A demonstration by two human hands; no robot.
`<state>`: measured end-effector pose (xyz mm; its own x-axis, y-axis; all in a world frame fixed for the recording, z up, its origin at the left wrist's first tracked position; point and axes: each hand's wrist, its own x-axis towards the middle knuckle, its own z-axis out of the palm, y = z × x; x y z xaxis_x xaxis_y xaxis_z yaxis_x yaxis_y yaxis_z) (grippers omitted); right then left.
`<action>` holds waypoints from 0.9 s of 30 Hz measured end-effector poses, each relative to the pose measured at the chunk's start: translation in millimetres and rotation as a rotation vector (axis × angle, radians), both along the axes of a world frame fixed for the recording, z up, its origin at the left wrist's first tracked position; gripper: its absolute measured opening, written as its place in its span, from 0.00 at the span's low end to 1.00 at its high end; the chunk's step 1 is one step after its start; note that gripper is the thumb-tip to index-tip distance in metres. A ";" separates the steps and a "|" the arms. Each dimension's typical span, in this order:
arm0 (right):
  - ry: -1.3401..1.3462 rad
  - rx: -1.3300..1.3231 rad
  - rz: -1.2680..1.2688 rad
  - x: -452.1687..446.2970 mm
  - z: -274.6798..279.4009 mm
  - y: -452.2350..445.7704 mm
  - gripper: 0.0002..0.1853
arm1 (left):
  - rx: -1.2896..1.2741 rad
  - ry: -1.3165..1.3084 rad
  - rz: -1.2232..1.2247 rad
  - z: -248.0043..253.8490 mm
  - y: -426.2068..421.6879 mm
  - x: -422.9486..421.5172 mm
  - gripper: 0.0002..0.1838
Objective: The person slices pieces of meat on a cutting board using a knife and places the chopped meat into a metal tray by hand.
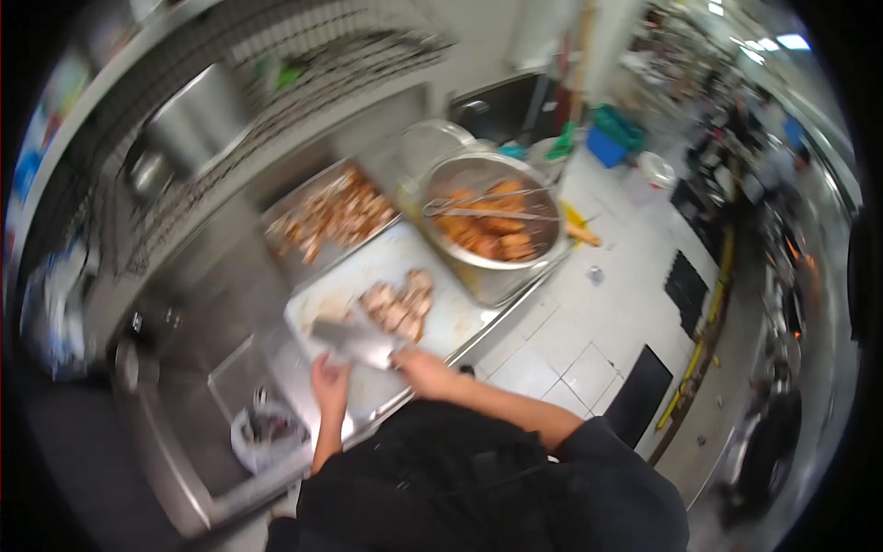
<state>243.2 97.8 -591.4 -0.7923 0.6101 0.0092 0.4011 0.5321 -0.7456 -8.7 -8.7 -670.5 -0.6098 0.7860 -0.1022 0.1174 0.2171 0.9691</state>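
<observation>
One rectangular metal tray [296,272] of chopped brown meat sits left of upper centre; one round steel bowl [474,170] of orange-brown meat, crossed by one pair of metal tongs [501,215], stands at upper centre. Both flank one white cutting board [451,313]. One pile of pale cut meat [400,304] lies mid-frame, pieces too blurred to count. The right hand's [423,373] grip wraps a broad-bladed metal cleaver [359,345]; the left hand [330,382] is near its blade, grip opening unclear.
</observation>
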 end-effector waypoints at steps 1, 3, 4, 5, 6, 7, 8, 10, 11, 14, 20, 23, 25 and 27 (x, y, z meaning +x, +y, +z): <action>0.028 0.114 0.018 -7.9 -26.2 4.2 0.17 | 0.016 -0.072 0.045 10.6 -7.0 9.2 0.35; 0.131 0.153 -0.033 -9.3 3.4 3.8 0.19 | 0.069 -0.225 -0.022 32.3 -14.2 27.0 0.31; 0.195 0.133 -0.040 -8.2 17.2 4.9 0.18 | 0.078 -0.323 -0.059 44.6 -12.6 35.6 0.30; 0.246 -0.011 -0.016 -5.6 27.1 5.9 0.16 | 0.092 -0.328 -0.071 52.5 -6.3 43.7 0.30; 0.296 -0.160 0.015 -4.3 31.4 7.0 0.15 | 0.081 -0.460 -0.130 58.1 -2.8 50.8 0.30; 0.291 -0.153 0.020 0.2 30.3 7.5 0.15 | 0.067 -0.590 -0.184 61.2 -0.4 58.5 0.30; 0.278 -0.156 -0.005 8.7 28.7 7.4 0.13 | 0.076 -0.594 -0.177 61.5 3.6 67.1 0.30; 0.260 -0.157 -0.013 26.3 30.6 5.2 0.12 | 0.077 -0.780 -0.283 67.2 15.1 84.9 0.31; 0.316 -0.208 -0.081 36.6 33.9 2.9 0.10 | 0.082 -0.816 -0.304 73.3 18.1 93.3 0.31; 0.347 -0.279 -0.154 58.4 35.3 -2.4 0.09 | 0.007 -0.856 -0.402 88.2 26.6 108.9 0.30; 0.439 0.006 -0.473 111.5 102.5 4.5 0.08 | -0.036 -0.773 -0.424 104.5 46.9 110.2 0.35; 0.596 0.104 -0.690 165.6 177.3 10.8 0.11 | -0.002 -0.523 -0.388 103.6 53.9 97.4 0.32; 0.818 0.239 -0.722 202.4 224.9 7.3 0.12 | 0.125 -0.385 -0.413 98.4 67.5 84.6 0.26; 0.881 0.572 -0.670 221.2 293.6 -12.0 0.12 | 0.315 -0.100 -0.457 149.5 93.3 68.0 0.24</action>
